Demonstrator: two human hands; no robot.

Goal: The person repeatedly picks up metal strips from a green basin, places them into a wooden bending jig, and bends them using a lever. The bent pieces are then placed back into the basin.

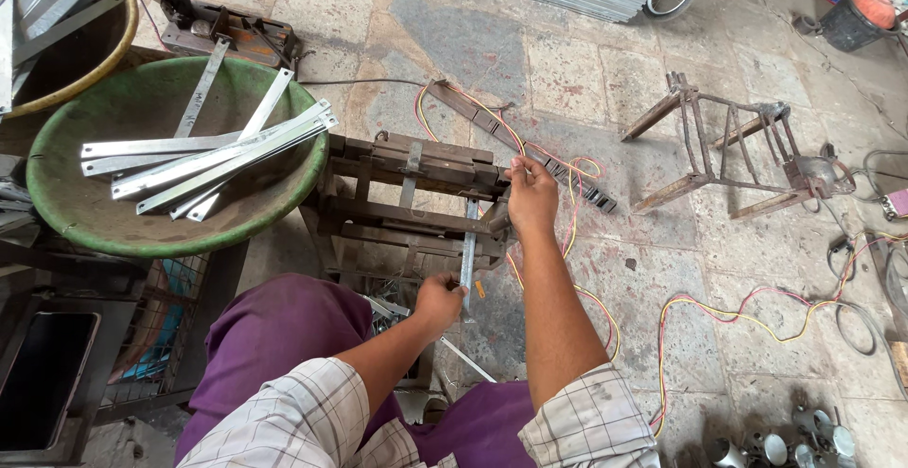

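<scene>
Holding a metal strip (pixel 468 255) upright against the rusty jig's (pixel 416 199) right end: left hand (pixel 440 300) closed on its lower end, right hand (pixel 532 196) gripping the jig's top corner. Strip looks thin, stiff, light, sharp-edged; best gripped flat-on, near an end.

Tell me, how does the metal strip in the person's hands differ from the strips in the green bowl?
The held strip is single and stands nearly upright against the rusty jig, gripped by the left hand; the right hand rests on the jig. The bowl strips lie flat, loosely piled in the green bowl, untouched. Both are pale, shiny metal.
</scene>
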